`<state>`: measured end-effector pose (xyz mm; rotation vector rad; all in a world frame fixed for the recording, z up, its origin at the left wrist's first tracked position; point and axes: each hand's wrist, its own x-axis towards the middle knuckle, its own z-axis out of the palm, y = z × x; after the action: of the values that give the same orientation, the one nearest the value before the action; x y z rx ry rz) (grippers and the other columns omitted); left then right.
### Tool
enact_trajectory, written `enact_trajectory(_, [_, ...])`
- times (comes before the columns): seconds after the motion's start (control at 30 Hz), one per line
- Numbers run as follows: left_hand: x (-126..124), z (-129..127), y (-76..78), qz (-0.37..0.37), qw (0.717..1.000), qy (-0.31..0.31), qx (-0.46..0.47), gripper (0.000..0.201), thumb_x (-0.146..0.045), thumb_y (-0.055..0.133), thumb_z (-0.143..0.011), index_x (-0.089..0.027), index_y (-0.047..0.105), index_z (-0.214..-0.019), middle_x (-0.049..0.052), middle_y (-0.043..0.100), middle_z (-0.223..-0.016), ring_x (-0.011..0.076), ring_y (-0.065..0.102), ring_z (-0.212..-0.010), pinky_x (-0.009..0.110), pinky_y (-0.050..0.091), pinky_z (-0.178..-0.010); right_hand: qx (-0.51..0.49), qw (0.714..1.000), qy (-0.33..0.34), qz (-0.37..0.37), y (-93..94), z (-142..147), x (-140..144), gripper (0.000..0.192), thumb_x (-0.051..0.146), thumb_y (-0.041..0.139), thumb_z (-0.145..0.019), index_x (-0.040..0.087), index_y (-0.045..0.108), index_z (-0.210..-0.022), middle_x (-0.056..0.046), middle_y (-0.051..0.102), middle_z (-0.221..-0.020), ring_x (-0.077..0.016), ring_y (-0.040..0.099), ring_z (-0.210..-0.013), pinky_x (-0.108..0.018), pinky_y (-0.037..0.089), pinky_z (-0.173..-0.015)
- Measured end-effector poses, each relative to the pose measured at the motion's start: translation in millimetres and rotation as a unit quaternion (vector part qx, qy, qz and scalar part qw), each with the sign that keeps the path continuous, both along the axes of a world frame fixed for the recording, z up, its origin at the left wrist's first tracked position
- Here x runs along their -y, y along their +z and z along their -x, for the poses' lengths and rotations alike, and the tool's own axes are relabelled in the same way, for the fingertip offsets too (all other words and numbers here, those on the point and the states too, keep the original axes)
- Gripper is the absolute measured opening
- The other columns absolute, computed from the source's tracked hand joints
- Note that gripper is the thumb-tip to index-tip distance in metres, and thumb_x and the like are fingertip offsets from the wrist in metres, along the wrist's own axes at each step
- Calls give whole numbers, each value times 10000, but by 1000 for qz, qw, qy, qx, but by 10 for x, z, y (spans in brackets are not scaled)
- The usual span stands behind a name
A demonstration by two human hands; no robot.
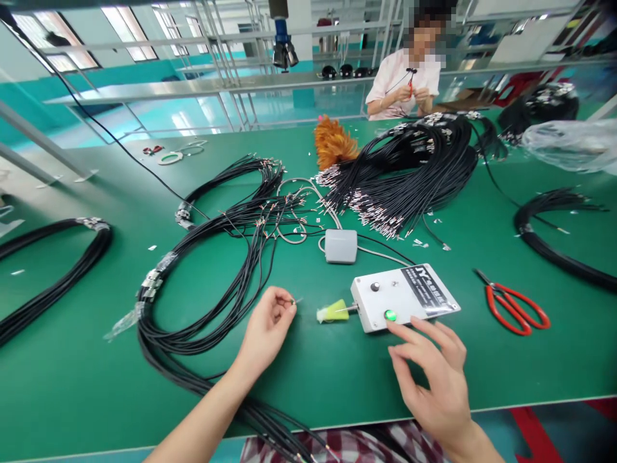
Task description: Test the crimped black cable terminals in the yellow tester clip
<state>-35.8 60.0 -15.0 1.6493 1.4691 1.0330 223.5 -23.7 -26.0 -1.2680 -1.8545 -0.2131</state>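
Left hand (pixel 267 328) pinches thin black wire's bare tip (pixel 295 301); right hand (pixel 434 373) empty, fingers spread beside white metal control box (pixel 405 297). Tip may miss yellow-green nozzle (pixel 332 312) if tilted.

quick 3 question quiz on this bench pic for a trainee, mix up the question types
1. True or false: the left hand pinches a black wire's tip, pointed toward the yellow nozzle of the white box.
2. What lies on the mat right of the white box? A) red scissors B) a hammer C) a tape roll
3. Fill in: the right hand hovers, fingers spread, just below the box's lit ____ button.

Key
1. True
2. A
3. green
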Motion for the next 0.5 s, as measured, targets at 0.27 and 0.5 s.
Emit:
enact_trajectory(0.27, [-976, 574, 116, -148, 970, 151, -121, 116, -136, 532, -794, -213, 498, -873, 47, 550, -835, 261, 574, -884, 455, 443, -896, -7, 992, 121, 28, -140, 80, 122, 228, -2, 545, -849, 174, 631, -965, -71, 755, -1006, -190, 640, -1048, -365, 483, -905])
enact_trajectory(0.5, [-555, 366, 235, -156, 963, 38, -215, 87, -226, 522, -880, -193, 580, -935, 126, 570, -1011, 327, 509, -1060, 505, 385, -969, -12, 990, 121, 73, -111, 90, 110, 237, 26, 556, -860, 196, 626, -1009, -67, 755, -1010, -194, 668, -1017, -366, 557, -847])
